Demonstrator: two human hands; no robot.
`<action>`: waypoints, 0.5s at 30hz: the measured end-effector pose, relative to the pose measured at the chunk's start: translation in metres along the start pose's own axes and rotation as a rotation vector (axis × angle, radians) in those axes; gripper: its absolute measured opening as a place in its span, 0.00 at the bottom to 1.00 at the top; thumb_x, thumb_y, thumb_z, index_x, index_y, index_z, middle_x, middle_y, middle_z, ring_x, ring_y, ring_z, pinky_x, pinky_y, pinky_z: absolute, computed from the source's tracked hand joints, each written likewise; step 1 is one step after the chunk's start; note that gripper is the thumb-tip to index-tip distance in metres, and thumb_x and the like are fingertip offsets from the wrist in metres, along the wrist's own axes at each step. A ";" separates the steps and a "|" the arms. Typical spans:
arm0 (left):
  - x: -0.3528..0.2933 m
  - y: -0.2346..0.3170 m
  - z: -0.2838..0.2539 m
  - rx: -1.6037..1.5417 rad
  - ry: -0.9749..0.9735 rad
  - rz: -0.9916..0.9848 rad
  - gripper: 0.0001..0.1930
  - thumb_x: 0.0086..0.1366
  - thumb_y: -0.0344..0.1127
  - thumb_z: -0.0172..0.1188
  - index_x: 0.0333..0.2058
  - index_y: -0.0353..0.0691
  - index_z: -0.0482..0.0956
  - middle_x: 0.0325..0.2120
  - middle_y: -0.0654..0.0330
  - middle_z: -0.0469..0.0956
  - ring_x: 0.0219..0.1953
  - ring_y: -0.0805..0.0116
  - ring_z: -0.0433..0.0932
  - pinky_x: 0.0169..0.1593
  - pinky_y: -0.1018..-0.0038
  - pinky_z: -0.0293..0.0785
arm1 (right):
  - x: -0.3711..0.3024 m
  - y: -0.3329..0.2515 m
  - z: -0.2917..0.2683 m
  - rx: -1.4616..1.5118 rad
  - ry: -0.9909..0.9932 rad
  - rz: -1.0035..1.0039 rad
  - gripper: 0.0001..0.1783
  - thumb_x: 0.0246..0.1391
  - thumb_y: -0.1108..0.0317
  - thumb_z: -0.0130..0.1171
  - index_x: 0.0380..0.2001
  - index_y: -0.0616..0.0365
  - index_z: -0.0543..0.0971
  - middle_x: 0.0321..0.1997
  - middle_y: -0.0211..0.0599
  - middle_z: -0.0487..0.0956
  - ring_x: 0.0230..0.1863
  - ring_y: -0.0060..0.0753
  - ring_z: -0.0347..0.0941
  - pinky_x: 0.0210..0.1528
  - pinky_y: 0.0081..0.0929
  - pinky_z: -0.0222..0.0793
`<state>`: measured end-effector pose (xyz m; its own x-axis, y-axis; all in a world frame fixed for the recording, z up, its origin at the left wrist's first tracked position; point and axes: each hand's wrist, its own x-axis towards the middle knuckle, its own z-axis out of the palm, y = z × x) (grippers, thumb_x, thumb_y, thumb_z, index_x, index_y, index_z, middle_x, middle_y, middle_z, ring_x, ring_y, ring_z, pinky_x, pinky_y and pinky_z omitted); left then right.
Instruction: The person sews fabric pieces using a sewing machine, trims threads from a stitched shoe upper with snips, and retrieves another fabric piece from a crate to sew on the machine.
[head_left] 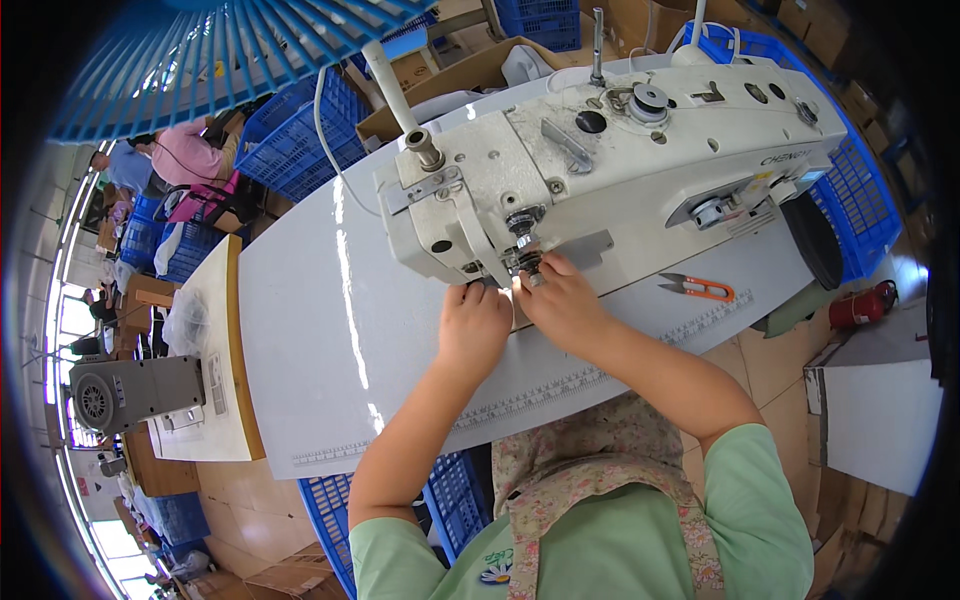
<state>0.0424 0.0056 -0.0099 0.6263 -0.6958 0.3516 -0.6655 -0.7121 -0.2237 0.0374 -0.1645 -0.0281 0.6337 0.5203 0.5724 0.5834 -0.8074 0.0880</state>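
A white industrial sewing machine [470, 190] stands on a pale grey table [310, 300]. Both my hands are up at its needle end, close beside each other. My left hand [475, 325] is closed, its fingertips tucked under the machine head; what they hold, if anything, is hidden. Just right of it, my right hand [562, 308] has its fingers bent together at the dark metal parts around the needle bar [522, 235]. Whatever is pinched there is too small to make out. Thread snips [705, 288] with an orange handle lie on the table, right of my right forearm.
A printed ruler strip [540, 392] runs along the table's near edge. Blue plastic crates [300, 140] stand behind and around the table. A blue fan guard [220, 70] hangs at the upper left. Right of the table are a red fire extinguisher [862, 306] and a white box [870, 400].
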 end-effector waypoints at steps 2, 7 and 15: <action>0.002 0.001 0.003 -0.006 0.014 -0.012 0.02 0.46 0.31 0.56 0.19 0.42 0.72 0.21 0.64 0.71 0.32 0.66 0.74 0.46 0.67 0.67 | 0.002 -0.003 0.001 0.023 -0.015 0.029 0.05 0.42 0.68 0.54 0.17 0.53 0.77 0.26 0.30 0.76 0.36 0.30 0.71 0.56 0.30 0.59; 0.005 0.004 0.002 0.028 -0.008 -0.023 0.01 0.47 0.31 0.56 0.20 0.42 0.73 0.22 0.64 0.72 0.33 0.66 0.74 0.48 0.67 0.66 | 0.002 -0.005 0.003 0.009 -0.029 0.035 0.05 0.42 0.68 0.54 0.18 0.53 0.77 0.25 0.30 0.76 0.36 0.31 0.71 0.57 0.30 0.58; -0.005 0.001 -0.004 -0.046 -0.001 -0.093 0.07 0.49 0.30 0.56 0.29 0.38 0.77 0.29 0.61 0.76 0.39 0.66 0.74 0.51 0.66 0.65 | 0.003 0.005 -0.008 0.103 -0.034 0.051 0.04 0.42 0.69 0.55 0.22 0.54 0.79 0.27 0.32 0.77 0.41 0.33 0.73 0.57 0.32 0.59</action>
<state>0.0368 0.0091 -0.0085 0.6868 -0.6266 0.3684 -0.6222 -0.7688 -0.1477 0.0389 -0.1692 -0.0195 0.6794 0.4901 0.5460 0.5981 -0.8010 -0.0253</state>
